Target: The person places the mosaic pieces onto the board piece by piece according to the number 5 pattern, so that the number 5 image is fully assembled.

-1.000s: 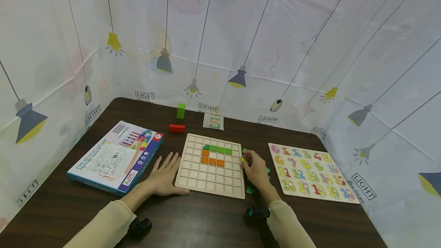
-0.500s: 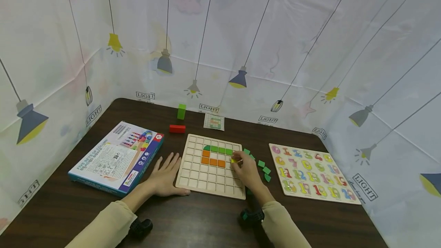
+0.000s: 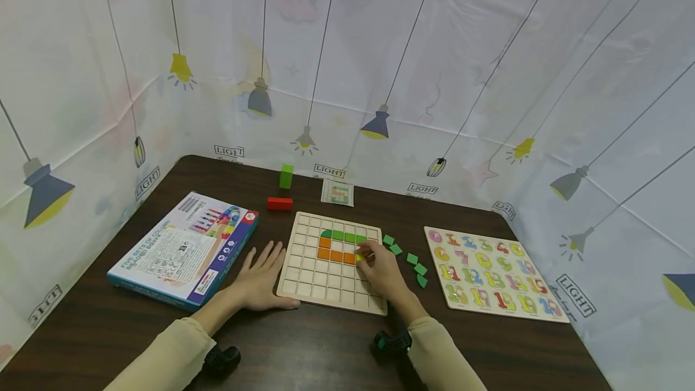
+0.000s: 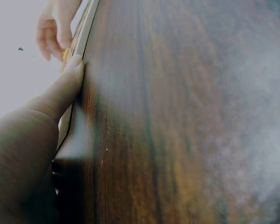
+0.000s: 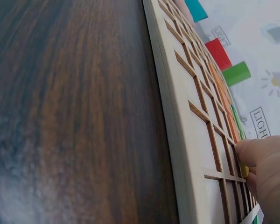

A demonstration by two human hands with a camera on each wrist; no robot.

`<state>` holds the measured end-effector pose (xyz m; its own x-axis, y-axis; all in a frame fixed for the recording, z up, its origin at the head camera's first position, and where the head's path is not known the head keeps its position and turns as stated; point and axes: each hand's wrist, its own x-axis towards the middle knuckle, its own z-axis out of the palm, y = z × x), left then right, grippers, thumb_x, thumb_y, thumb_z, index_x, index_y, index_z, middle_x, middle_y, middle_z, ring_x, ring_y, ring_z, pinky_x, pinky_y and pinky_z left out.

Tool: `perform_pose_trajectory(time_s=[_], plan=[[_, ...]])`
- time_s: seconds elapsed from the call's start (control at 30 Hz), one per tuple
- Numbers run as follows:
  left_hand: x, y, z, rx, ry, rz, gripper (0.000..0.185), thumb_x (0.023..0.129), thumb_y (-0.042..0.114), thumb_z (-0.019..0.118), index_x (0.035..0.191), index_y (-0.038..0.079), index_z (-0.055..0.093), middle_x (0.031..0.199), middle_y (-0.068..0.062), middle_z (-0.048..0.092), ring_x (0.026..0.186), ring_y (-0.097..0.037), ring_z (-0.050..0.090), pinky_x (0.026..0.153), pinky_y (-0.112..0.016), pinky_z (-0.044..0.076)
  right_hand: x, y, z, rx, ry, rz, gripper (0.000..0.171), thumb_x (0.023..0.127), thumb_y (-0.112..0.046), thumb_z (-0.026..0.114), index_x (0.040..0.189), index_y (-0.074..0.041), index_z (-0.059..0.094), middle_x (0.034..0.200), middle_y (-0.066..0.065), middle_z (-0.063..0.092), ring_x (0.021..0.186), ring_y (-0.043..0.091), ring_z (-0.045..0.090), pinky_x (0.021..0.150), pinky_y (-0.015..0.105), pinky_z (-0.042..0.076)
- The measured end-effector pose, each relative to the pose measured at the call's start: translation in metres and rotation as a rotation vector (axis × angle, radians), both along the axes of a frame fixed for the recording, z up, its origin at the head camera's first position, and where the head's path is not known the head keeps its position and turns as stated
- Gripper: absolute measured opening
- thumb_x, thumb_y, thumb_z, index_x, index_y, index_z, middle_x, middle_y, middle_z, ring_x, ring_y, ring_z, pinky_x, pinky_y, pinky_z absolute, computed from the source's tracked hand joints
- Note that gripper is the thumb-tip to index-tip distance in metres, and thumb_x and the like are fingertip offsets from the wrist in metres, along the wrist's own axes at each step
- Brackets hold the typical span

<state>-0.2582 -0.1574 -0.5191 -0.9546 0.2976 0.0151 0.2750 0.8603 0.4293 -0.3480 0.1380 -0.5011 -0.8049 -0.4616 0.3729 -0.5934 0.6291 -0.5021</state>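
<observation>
Fingers [image 3: 367,250] pinching yellow tile [image 3: 359,257]

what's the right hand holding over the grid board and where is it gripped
The right hand pinches a small yellow tile at its fingertips, low over the wooden grid board; which edges it grips cannot be told. The left hand holds nothing.

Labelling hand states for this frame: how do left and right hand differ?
The left hand lies flat, fingers straight, thumb against the wooden grid board; the right hand curls, pinching a small yellow tile. Left rests on the dark wooden table; right is over the board. Both wear beige sleeves.
</observation>
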Motion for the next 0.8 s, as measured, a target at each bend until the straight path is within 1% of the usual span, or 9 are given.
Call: perform_pose_trajectory(time_s=[0.2, 0.43, 0.6, 0.73, 0.8], plan=[[-0.0006, 0.0012, -0.0013, -0.013, 0.018, -0.012, 0.125, 0.066, 0.086, 0.048, 0.151, 0.002, 0.012, 0.157, -0.014, 0.003, 0.143, -0.030, -0.004, 0.108, -0.055, -0.006, 0.0014, 0.0036, 0.0014, 0.018, -0.008, -0.023, 0.033, 0.085, -0.006, 0.070, 0.116, -0.003, 0.061, 0.097, 0.003, 0.066, 0.085, 0.015, 0.062, 0.073, 0.030, 0.052], [-0.0008, -0.0010, 0.0041, 0.015, 0.000, -0.017, 0.126, 0.066, 0.085, 0.050, 0.150, -0.001, 0.013, 0.157, -0.017, 0.004, 0.143, -0.032, -0.003, 0.108, -0.055, -0.008, 0.0018, 0.0033, 0.0012, 0.017, 0.029, -0.018, 0.033, 0.084, -0.007, 0.072, 0.114, -0.002, 0.061, 0.096, 0.003, 0.067, 0.084, 0.017, 0.062, 0.072, 0.031, 0.052], [0.0008, -0.0016, 0.0033, -0.002, -0.010, -0.012, 0.125, 0.066, 0.086, 0.050, 0.150, 0.000, 0.014, 0.157, -0.016, 0.004, 0.143, -0.032, -0.003, 0.108, -0.055, -0.007, 0.0046, -0.0006, 0.0012, 0.010, 0.020, -0.028, 0.031, 0.084, -0.007, 0.071, 0.113, -0.002, 0.061, 0.095, 0.004, 0.067, 0.083, 0.016, 0.062, 0.072, 0.030, 0.052], [0.0024, -0.0011, 0.0040, 0.004, -0.011, -0.016, 0.124, 0.067, 0.085, 0.050, 0.150, 0.000, 0.014, 0.157, -0.016, 0.004, 0.142, -0.033, -0.003, 0.108, -0.056, -0.006, 0.0055, -0.0008, 0.0029, 0.008, 0.012, -0.032, 0.031, 0.085, -0.008, 0.070, 0.113, -0.002, 0.062, 0.095, 0.004, 0.066, 0.083, 0.015, 0.062, 0.072, 0.030, 0.052], [0.0030, -0.0007, 0.0063, 0.023, -0.003, -0.021, 0.124, 0.068, 0.083, 0.053, 0.149, -0.002, 0.015, 0.156, -0.018, 0.006, 0.142, -0.034, -0.001, 0.108, -0.057, -0.006, 0.0036, 0.0012, 0.0035, -0.009, 0.020, -0.032, 0.028, 0.086, -0.008, 0.069, 0.112, -0.001, 0.062, 0.095, 0.004, 0.066, 0.082, 0.015, 0.062, 0.071, 0.030, 0.052]])
